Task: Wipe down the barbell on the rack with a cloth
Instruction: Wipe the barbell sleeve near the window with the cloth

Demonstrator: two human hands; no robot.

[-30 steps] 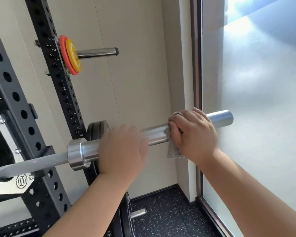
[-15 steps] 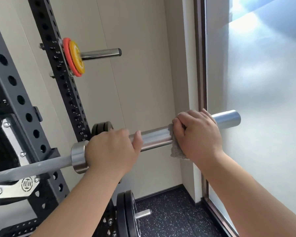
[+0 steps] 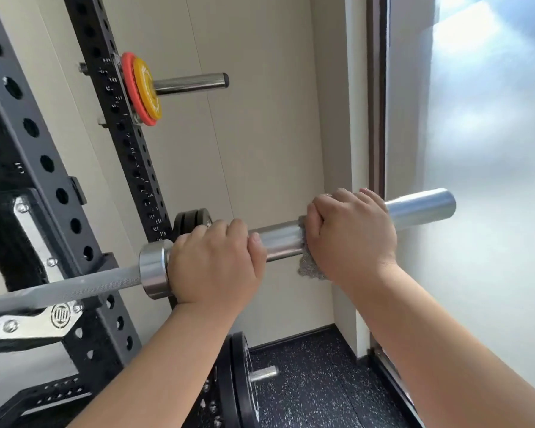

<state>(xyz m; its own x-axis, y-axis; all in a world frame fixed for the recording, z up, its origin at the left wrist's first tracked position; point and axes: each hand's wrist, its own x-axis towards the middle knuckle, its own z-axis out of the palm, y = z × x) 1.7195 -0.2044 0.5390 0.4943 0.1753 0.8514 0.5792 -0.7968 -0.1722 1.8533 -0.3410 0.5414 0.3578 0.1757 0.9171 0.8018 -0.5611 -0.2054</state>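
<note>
Left hand [image 3: 212,264] tight around barbell [image 3: 280,240]; right hand [image 3: 351,236] tight around cloth [image 3: 309,267] on it.

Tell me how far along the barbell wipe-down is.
Done: nothing shows as finished; no wiped stretch is distinguishable. In hand: right hand holds the grey cloth around the barbell sleeve, left hand grips the sleeve beside the collar. Left: the sleeve end beyond the cloth and the knurled shaft toward the rack.
</note>
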